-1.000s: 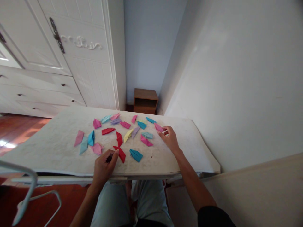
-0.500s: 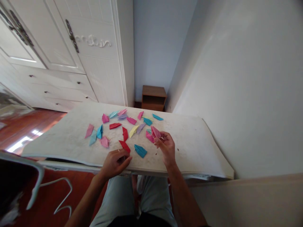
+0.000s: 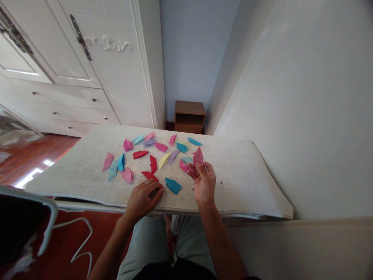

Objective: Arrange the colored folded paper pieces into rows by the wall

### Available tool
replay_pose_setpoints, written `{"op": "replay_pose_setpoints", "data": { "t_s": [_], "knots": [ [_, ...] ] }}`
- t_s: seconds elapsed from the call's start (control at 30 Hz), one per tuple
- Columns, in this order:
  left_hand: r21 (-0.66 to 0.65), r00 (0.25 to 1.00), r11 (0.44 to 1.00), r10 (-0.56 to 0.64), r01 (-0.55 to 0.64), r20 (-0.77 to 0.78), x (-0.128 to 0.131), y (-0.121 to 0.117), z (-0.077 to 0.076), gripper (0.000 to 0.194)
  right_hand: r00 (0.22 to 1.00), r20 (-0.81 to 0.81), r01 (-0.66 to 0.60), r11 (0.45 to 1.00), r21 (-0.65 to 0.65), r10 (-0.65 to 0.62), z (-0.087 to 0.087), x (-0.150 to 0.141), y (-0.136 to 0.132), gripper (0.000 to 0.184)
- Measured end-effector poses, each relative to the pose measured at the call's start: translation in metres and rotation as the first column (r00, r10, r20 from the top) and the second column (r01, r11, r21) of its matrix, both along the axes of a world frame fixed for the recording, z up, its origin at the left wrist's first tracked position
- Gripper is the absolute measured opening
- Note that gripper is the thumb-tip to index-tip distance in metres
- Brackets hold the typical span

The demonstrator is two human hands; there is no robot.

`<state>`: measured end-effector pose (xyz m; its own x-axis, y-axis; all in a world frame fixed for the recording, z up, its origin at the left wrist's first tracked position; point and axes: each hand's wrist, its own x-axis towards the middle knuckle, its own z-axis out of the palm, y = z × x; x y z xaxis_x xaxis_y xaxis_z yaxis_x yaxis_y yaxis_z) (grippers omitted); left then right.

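Pink folded paper (image 3: 198, 156), crisp-creased and pointed at the top, stands upright between the thumb and fingers of the right hand (image 3: 204, 181), raised over the table (image 3: 236, 175). The left hand (image 3: 145, 196) is low by the near edge, its fingers curled and thumb tip close to the forefinger; whether they pinch anything, I cannot tell. Just beyond its knuckles lies a red folded paper (image 3: 149, 175), and just right of its fingertips a blue folded paper (image 3: 173, 186), flat and angular. More slim folded papers in yellow, lilac, aqua and pink spread beyond. Past the far edge, a brown wooden cabinet (image 3: 190, 107) has an open-fronted compartment, too dark inside to read. The table's pale, mottled covering stretches from the right hand to the right edge, beside a smooth wall (image 3: 305, 109).
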<state>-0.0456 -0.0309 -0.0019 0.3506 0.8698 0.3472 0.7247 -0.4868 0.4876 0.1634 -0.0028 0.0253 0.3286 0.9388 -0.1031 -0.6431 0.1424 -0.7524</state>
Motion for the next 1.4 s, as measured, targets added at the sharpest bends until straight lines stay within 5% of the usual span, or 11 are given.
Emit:
{"op": "replay_pose_setpoints", "data": {
  "t_s": [0.27, 0.5, 0.7, 0.8, 0.93, 1.07, 1.27, 1.4],
  "knots": [
    [0.034, 1.000, 0.999, -0.002, 0.002, -0.018, -0.003, -0.001, -0.003, 0.022, 0.999, -0.029, 0.022, 1.000, 0.006, -0.021, 0.000, 0.005, 0.002, 0.041],
    [0.042, 1.000, 0.999, 0.005, -0.005, 0.001, -0.005, 0.001, -0.004, 0.026, 0.979, 0.149, 0.133, 0.989, 0.065, -0.142, 0.003, 0.026, 0.011, 0.034],
    [0.125, 1.000, 0.992, 0.002, -0.003, 0.005, -0.008, 0.005, -0.009, 0.029, 0.926, 0.249, 0.275, 0.959, 0.069, -0.283, 0.014, 0.098, 0.036, 0.037],
    [0.161, 1.000, 0.987, 0.000, 0.002, -0.009, -0.008, 0.006, -0.011, 0.031, 0.895, 0.373, 0.258, 0.966, 0.010, -0.243, 0.014, 0.155, 0.054, 0.037],
    [0.208, 0.999, 0.978, 0.008, 0.000, -0.037, -0.008, 0.008, -0.012, 0.035, 0.755, 0.644, 0.350, 0.908, -0.232, -0.126, 0.010, 0.226, 0.076, 0.021],
    [0.259, 0.996, 0.966, 0.030, -0.007, -0.084, -0.009, 0.009, -0.012, 0.040, 0.671, 0.740, 0.416, 0.852, -0.318, -0.052, 0.002, 0.270, 0.090, 0.010],
    [0.307, 0.991, 0.952, 0.039, 0.002, -0.125, -0.007, 0.010, -0.006, 0.046, 0.488, 0.868, 0.494, 0.792, -0.360, 0.091, -0.017, 0.293, 0.107, 0.012],
    [0.330, 0.992, 0.944, 0.049, -0.008, -0.117, -0.004, 0.010, -0.001, 0.047, 0.272, 0.943, 0.547, 0.775, -0.315, 0.191, -0.025, 0.296, 0.110, 0.021]
  ]
}}
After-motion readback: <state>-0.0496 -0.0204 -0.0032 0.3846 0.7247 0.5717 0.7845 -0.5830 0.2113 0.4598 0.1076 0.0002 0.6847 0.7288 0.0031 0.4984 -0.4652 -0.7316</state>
